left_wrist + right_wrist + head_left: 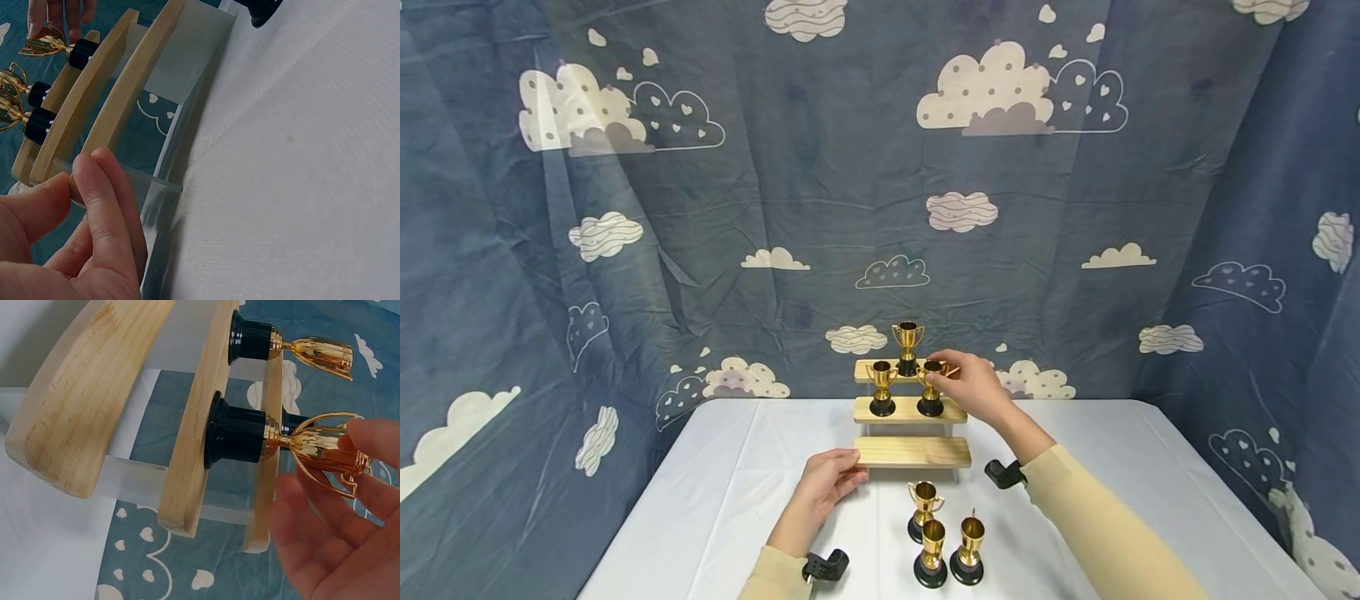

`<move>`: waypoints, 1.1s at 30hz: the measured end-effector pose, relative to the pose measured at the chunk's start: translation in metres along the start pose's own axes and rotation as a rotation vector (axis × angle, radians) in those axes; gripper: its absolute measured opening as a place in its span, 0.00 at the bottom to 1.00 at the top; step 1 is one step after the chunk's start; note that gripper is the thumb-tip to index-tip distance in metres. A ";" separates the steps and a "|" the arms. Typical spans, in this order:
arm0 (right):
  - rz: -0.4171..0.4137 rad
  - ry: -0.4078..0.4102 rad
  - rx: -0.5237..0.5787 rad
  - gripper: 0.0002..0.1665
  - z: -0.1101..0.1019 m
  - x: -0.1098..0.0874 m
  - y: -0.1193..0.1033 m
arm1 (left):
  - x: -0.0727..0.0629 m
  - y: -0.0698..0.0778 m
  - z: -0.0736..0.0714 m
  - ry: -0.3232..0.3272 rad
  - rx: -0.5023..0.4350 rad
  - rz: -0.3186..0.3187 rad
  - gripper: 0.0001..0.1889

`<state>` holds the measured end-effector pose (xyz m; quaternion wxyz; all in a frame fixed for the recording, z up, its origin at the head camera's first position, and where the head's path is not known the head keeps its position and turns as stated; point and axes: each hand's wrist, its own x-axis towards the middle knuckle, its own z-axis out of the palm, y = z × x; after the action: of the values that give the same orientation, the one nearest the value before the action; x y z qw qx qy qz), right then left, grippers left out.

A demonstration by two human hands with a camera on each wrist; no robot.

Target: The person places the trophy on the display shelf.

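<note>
A wooden three-tier display stand [913, 452] stands at the back of the table. My right hand [973, 385] pinches the cup of a small gold trophy [931, 387], whose black base sits on the right part of the middle tier. Beside it on the same tier is another gold trophy [882, 388], and a third trophy [907, 346] stands on the top tier. With thumb and fingertips, my left hand [825, 483] holds the left end of the bottom tier [115, 112]. In the right wrist view, thumb and fingers lie around the trophy's cup [325, 449] and handles.
In front of the stand, three more gold trophies stand on the white tablecloth [715, 500]: one nearer the stand [924, 510], one at front left [932, 553] and one at front right [967, 550]. A blue cloud-print curtain [820, 208] hangs behind and at both sides.
</note>
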<state>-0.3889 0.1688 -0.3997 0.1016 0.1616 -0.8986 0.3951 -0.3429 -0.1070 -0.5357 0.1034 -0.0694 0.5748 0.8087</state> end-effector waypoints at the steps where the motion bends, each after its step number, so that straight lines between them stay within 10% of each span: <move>1: 0.001 0.000 0.000 0.24 0.000 0.000 0.000 | 0.000 0.000 0.000 -0.001 0.002 0.000 0.15; 33: 0.005 0.041 -0.061 0.26 -0.022 -0.012 -0.007 | -0.003 0.001 0.000 -0.003 0.002 -0.002 0.15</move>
<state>-0.3735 0.1828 -0.3840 0.1241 0.1480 -0.9083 0.3711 -0.3402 -0.1071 -0.5343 0.1051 -0.0686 0.5752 0.8083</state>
